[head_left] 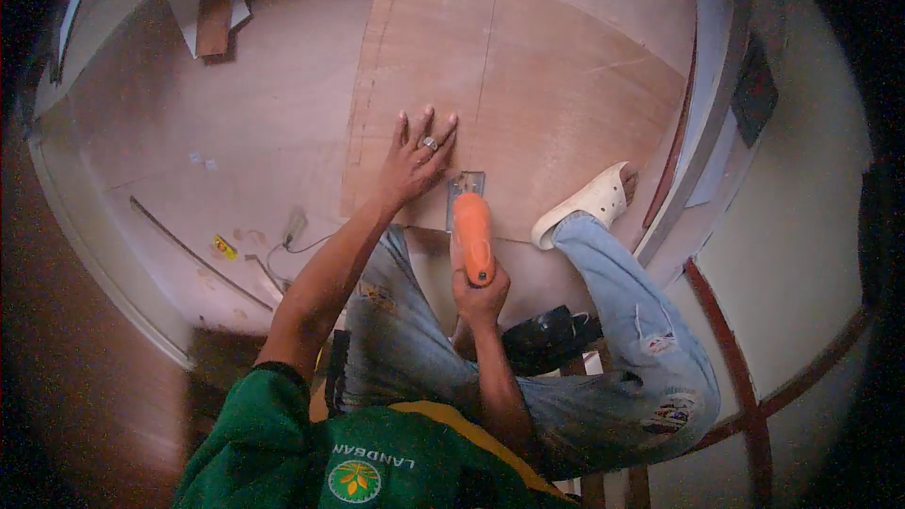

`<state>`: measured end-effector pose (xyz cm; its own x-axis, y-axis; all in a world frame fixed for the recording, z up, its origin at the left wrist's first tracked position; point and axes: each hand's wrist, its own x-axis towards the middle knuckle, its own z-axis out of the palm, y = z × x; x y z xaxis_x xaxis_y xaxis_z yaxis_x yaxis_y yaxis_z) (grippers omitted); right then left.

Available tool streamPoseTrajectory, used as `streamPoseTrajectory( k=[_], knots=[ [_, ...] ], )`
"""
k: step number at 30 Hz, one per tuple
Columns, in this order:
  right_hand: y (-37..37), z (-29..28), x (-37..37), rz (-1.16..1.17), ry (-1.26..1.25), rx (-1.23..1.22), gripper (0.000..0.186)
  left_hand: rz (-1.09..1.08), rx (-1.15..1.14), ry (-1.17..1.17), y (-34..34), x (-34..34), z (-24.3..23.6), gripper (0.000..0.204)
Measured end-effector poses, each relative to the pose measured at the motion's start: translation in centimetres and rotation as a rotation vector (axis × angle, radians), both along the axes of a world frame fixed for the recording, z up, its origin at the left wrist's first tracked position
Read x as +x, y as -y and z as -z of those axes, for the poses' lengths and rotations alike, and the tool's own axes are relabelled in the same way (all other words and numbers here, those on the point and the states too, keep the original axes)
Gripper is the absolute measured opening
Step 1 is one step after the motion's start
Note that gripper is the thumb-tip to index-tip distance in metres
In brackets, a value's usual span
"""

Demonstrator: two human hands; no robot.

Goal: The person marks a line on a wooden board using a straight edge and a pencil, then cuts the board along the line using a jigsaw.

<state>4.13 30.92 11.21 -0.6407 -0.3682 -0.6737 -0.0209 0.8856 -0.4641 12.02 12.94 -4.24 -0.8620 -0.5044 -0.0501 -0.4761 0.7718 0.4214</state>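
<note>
My right hand (pixel 482 298) is wrapped round the rear of an orange jigsaw (pixel 473 226). The jigsaw's metal base plate (pixel 466 185) rests on the near edge of a thin plywood sheet (pixel 566 104), roughly in line with a dark line drawn along the sheet. Its blade is hidden from me. Flat on the plywood, just left of the jigsaw, lies my left hand (pixel 419 162) with fingers spread and a ring on one of them.
My foot in a white clog (pixel 584 203) presses on the sheet's near right part. A dark wood offcut (pixel 217 5) lies at the far left. A thin dark strip (pixel 193 250), a cord (pixel 311 246) and a small yellow packet (pixel 224 246) are at the left.
</note>
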Motion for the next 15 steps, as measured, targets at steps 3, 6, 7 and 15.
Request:
streamPoseTrajectory(
  k=[3, 6, 7, 15],
  knots=[
    [0.5, -0.2, -0.1, 0.013, -0.007, -0.007, 0.030, 0.001, -0.015, 0.007, 0.2, -0.2, -0.1, 0.067],
    [0.8, -0.5, -0.3, 0.007, -0.013, -0.002, 0.030, 0.006, -0.018, 0.021, 0.2, -0.3, -0.1, 0.068],
    [0.7, -0.5, -0.4, 0.003, -0.014, 0.004, 0.029, 0.004, -0.009, 0.011, 0.1, -0.5, -0.3, 0.067],
    [1.8, -0.1, 0.9, 0.006, -0.078, -0.054, 0.028, -0.036, 0.006, 0.043, 0.1, 1.5, 1.0, 0.065]
  ],
)
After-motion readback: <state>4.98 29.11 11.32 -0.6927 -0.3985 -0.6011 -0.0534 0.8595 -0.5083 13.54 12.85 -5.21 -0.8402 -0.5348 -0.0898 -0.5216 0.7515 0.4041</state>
